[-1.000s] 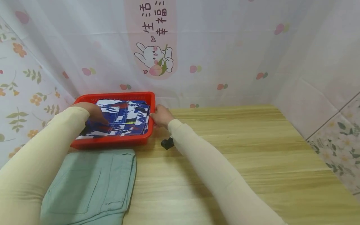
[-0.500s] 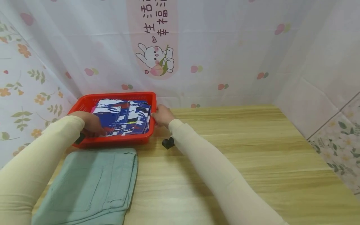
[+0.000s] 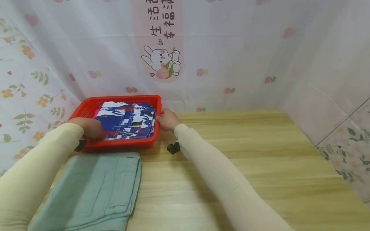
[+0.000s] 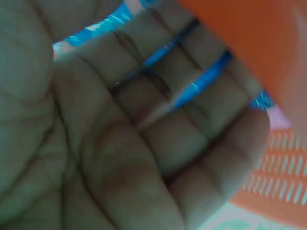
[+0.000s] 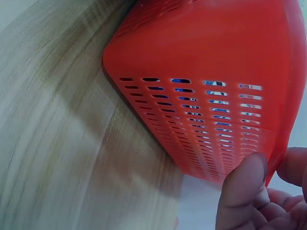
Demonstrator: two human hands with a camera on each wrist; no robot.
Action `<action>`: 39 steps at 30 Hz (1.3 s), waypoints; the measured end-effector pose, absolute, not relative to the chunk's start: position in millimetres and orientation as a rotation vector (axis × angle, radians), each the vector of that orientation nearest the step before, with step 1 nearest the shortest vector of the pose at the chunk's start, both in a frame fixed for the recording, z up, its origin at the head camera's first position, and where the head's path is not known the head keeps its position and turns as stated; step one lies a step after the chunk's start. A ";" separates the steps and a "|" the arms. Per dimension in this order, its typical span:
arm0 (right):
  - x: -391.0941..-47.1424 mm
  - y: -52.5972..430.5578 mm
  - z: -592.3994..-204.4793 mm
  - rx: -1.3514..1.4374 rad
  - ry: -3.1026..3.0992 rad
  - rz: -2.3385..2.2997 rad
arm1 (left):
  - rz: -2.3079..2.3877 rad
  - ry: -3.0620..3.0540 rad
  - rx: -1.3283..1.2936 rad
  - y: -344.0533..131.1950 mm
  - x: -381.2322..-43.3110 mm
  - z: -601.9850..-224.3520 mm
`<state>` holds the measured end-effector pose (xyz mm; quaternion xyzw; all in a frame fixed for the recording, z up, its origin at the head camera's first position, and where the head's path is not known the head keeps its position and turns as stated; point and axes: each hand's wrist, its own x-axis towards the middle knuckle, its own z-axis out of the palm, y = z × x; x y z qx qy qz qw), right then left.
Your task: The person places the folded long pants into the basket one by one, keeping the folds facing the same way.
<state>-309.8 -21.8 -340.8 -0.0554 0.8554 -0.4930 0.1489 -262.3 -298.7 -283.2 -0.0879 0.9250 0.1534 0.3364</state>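
A red basket (image 3: 130, 144) stands at the far left part of the worktop (image 3: 268, 160), close to the curtain (image 3: 231, 57) behind it. Inside lies a folded cloth (image 3: 127, 122) printed in blue, white and dark red, with a small yellow mark; a bit of pink (image 3: 96, 113) shows at its left edge. Through the slots in the basket's right side, patches of blue and white are visible.

The right hand (image 3: 168, 120) has its grip clamped on the right rim of the basket, thumb and fingers pinching the edge. The left hand (image 3: 92, 129) lies at the near left rim, its palm towards the wrist camera and its fingertips hidden behind the red edge; whether its grip is closed on the rim, I cannot tell. Both arms wear cream sleeves (image 3: 222, 179), and a black piece (image 3: 173, 148) hangs beneath the right wrist.

Just in front of the basket, a folded pale green garment (image 3: 95, 189) lies flat on the worktop. The curtain carries a white rabbit (image 3: 159, 59) on a pink patch.
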 end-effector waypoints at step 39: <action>-247.5 6.4 -370.5 -0.285 2.497 -1.563 | 0.739 2.949 -0.184 -356.1 -108.0 -349.7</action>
